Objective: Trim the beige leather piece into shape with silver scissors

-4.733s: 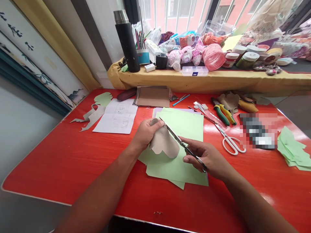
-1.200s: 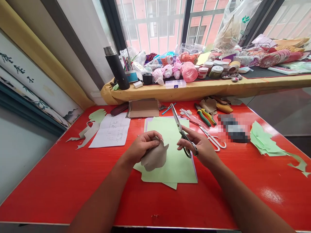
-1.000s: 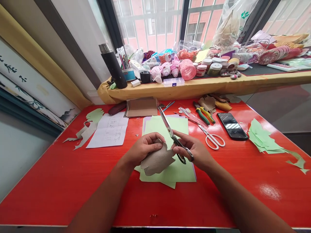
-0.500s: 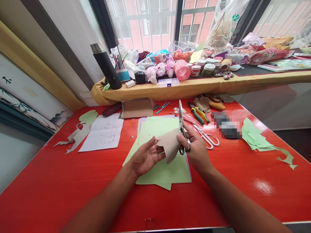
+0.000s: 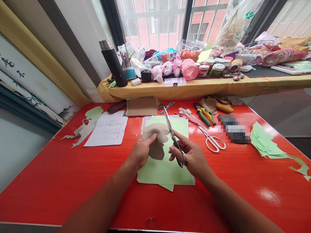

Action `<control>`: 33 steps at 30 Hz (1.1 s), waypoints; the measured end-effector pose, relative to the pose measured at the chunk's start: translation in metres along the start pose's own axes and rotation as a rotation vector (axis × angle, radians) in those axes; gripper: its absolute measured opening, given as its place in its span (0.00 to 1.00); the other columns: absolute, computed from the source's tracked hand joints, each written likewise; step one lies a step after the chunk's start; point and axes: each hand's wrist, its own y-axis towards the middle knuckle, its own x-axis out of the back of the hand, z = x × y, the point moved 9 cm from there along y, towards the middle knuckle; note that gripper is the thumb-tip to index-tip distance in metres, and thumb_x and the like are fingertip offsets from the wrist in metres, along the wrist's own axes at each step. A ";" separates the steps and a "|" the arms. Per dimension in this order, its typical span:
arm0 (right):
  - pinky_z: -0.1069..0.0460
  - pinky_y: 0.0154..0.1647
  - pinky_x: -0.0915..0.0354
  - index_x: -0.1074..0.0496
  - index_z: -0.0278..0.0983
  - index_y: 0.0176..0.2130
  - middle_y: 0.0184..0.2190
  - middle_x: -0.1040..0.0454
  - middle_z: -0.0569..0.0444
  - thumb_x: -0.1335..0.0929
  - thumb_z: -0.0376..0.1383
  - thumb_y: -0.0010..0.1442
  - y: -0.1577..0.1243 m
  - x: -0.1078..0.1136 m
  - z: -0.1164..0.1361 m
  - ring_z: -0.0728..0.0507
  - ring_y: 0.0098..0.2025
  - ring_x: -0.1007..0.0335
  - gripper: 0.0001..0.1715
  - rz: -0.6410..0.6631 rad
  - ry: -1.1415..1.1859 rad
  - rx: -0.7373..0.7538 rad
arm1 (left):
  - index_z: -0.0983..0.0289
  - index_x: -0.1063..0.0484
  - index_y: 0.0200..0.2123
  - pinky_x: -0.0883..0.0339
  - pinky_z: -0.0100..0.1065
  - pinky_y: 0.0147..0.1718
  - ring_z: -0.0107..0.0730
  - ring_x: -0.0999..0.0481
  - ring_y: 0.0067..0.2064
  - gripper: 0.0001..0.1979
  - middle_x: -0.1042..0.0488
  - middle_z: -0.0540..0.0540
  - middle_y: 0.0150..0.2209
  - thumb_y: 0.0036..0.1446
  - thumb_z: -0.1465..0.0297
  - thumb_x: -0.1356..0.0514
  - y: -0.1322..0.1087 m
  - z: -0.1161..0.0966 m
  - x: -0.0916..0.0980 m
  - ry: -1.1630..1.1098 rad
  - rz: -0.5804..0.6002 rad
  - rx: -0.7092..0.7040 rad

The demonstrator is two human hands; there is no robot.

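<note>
My left hand (image 5: 141, 149) pinches a beige cut piece (image 5: 156, 149) with a scalloped upper edge, thumb on top; whether it is leather or cloth I cannot tell. In my right hand (image 5: 191, 155) is a pair of metal scissors (image 5: 173, 136), blades pointing up and away, just right of the piece. The blades look closed or nearly so. Beneath both hands lies a stack of light green sheets (image 5: 167, 176), with a lilac edge showing at the back.
White-handled scissors (image 5: 215, 144) and green-yellow pliers (image 5: 203, 116) lie to the right, near green paper scraps (image 5: 264, 142). On the left are a drawn sheet (image 5: 107, 129) and beige offcuts (image 5: 84, 131). Brown boards (image 5: 142, 106) sit behind. A black flask (image 5: 114, 66) stands on the cluttered sill.
The beige piece has turned so its scalloped edge faces up, with my left thumb now over it. The scissors have come away from it, to the right. The view has shifted slightly left.
</note>
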 end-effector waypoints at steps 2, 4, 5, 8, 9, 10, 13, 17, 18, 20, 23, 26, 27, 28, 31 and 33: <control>0.50 0.23 0.35 0.31 0.39 0.73 0.31 0.22 0.56 0.22 0.48 0.63 0.000 0.006 0.002 0.42 0.25 0.22 0.46 -0.013 -0.010 -0.017 | 0.61 0.16 0.38 0.29 0.38 0.35 0.37 0.23 0.33 0.17 0.18 0.54 0.34 0.52 0.56 0.23 0.005 -0.010 0.009 -0.012 -0.039 -0.032; 0.49 0.21 0.36 0.30 0.38 0.73 0.30 0.22 0.56 0.22 0.50 0.62 0.001 0.011 0.004 0.46 0.19 0.30 0.47 -0.016 -0.012 -0.025 | 0.61 0.16 0.41 0.29 0.37 0.36 0.37 0.22 0.35 0.17 0.17 0.55 0.36 0.53 0.57 0.23 0.008 -0.023 0.015 -0.041 -0.037 -0.084; 0.49 0.20 0.36 0.30 0.38 0.73 0.29 0.22 0.56 0.21 0.51 0.61 0.001 0.013 0.003 0.47 0.17 0.33 0.48 -0.010 -0.015 -0.036 | 0.60 0.15 0.42 0.29 0.38 0.37 0.38 0.21 0.37 0.18 0.16 0.56 0.38 0.53 0.57 0.23 0.010 -0.028 0.017 -0.056 -0.030 -0.107; 0.49 0.20 0.40 0.28 0.40 0.71 0.29 0.24 0.56 0.22 0.53 0.62 0.001 0.010 -0.006 0.50 0.16 0.40 0.45 0.054 -0.022 -0.093 | 0.61 0.15 0.44 0.26 0.40 0.43 0.44 0.18 0.45 0.20 0.15 0.58 0.43 0.51 0.57 0.21 0.014 -0.043 0.026 -0.094 -0.035 -0.163; 0.50 0.19 0.41 0.27 0.40 0.71 0.28 0.26 0.57 0.21 0.54 0.62 0.001 0.005 -0.009 0.51 0.15 0.41 0.47 0.105 -0.013 -0.105 | 0.61 0.15 0.44 0.26 0.40 0.45 0.46 0.18 0.47 0.20 0.15 0.58 0.44 0.50 0.58 0.21 0.015 -0.047 0.029 -0.099 -0.044 -0.180; 0.51 0.18 0.43 0.28 0.40 0.72 0.27 0.28 0.58 0.21 0.54 0.61 -0.001 0.001 -0.012 0.51 0.15 0.43 0.48 0.148 -0.006 -0.118 | 0.61 0.16 0.44 0.25 0.41 0.47 0.47 0.18 0.49 0.21 0.15 0.58 0.45 0.49 0.59 0.20 0.016 -0.051 0.033 -0.099 -0.056 -0.202; 0.52 0.18 0.44 0.28 0.42 0.72 0.28 0.30 0.58 0.20 0.55 0.59 -0.006 -0.014 -0.022 0.51 0.17 0.43 0.50 0.273 0.010 -0.149 | 0.62 0.17 0.45 0.24 0.42 0.45 0.47 0.17 0.47 0.23 0.15 0.59 0.45 0.48 0.61 0.20 0.019 -0.060 0.043 -0.070 -0.075 -0.232; 0.51 0.19 0.42 0.28 0.43 0.72 0.30 0.28 0.56 0.21 0.56 0.60 -0.010 -0.017 -0.030 0.51 0.19 0.44 0.49 0.306 -0.020 -0.175 | 0.63 0.19 0.49 0.23 0.40 0.35 0.42 0.18 0.39 0.25 0.16 0.59 0.45 0.49 0.63 0.21 0.026 -0.059 0.053 -0.078 -0.067 -0.199; 0.51 0.19 0.42 0.28 0.43 0.72 0.30 0.28 0.56 0.21 0.57 0.60 -0.009 -0.016 -0.031 0.50 0.19 0.44 0.50 0.300 -0.032 -0.171 | 0.63 0.19 0.48 0.24 0.39 0.33 0.40 0.18 0.37 0.24 0.16 0.58 0.43 0.49 0.63 0.21 0.027 -0.058 0.056 -0.082 -0.076 -0.190; 0.51 0.18 0.42 0.28 0.43 0.72 0.30 0.28 0.55 0.21 0.59 0.58 -0.007 -0.013 -0.030 0.50 0.19 0.45 0.52 0.294 -0.049 -0.160 | 0.64 0.18 0.44 0.26 0.35 0.28 0.35 0.21 0.31 0.22 0.18 0.56 0.37 0.49 0.62 0.21 0.030 -0.055 0.062 -0.084 -0.101 -0.170; 0.51 0.19 0.42 0.29 0.43 0.73 0.29 0.28 0.55 0.21 0.62 0.56 -0.005 -0.013 -0.025 0.50 0.19 0.45 0.56 0.314 -0.054 -0.172 | 0.64 0.18 0.39 0.32 0.33 0.23 0.29 0.27 0.25 0.20 0.21 0.52 0.31 0.48 0.61 0.20 0.032 -0.055 0.067 -0.101 -0.130 -0.165; 0.51 0.21 0.43 0.29 0.43 0.73 0.30 0.28 0.54 0.21 0.64 0.55 -0.006 -0.019 -0.022 0.49 0.22 0.45 0.57 0.363 -0.071 -0.224 | 0.65 0.18 0.38 0.35 0.32 0.21 0.27 0.29 0.25 0.20 0.21 0.51 0.30 0.47 0.59 0.20 0.032 -0.057 0.069 -0.126 -0.163 -0.176; 0.51 0.22 0.44 0.29 0.43 0.73 0.29 0.28 0.54 0.21 0.64 0.54 -0.007 -0.021 -0.021 0.49 0.22 0.45 0.57 0.378 -0.073 -0.233 | 0.65 0.18 0.38 0.35 0.32 0.21 0.27 0.29 0.25 0.21 0.21 0.51 0.30 0.47 0.59 0.20 0.031 -0.058 0.070 -0.130 -0.177 -0.180; 0.51 0.22 0.44 0.29 0.44 0.73 0.29 0.28 0.54 0.21 0.64 0.54 -0.008 -0.023 -0.021 0.49 0.22 0.45 0.58 0.393 -0.072 -0.241 | 0.65 0.19 0.38 0.36 0.31 0.22 0.27 0.29 0.25 0.21 0.21 0.52 0.31 0.47 0.59 0.20 0.031 -0.059 0.071 -0.130 -0.189 -0.184; 0.52 0.23 0.45 0.28 0.45 0.72 0.29 0.27 0.54 0.20 0.64 0.52 -0.010 -0.027 -0.021 0.49 0.23 0.46 0.58 0.424 -0.061 -0.257 | 0.64 0.19 0.39 0.37 0.31 0.22 0.27 0.29 0.26 0.22 0.21 0.52 0.32 0.47 0.58 0.20 0.030 -0.062 0.072 -0.128 -0.206 -0.200; 0.52 0.23 0.45 0.28 0.46 0.72 0.30 0.27 0.54 0.19 0.64 0.52 -0.011 -0.028 -0.022 0.48 0.24 0.46 0.58 0.437 -0.054 -0.266 | 0.64 0.19 0.39 0.38 0.30 0.23 0.26 0.31 0.26 0.22 0.22 0.51 0.31 0.47 0.58 0.20 0.029 -0.063 0.072 -0.133 -0.192 -0.210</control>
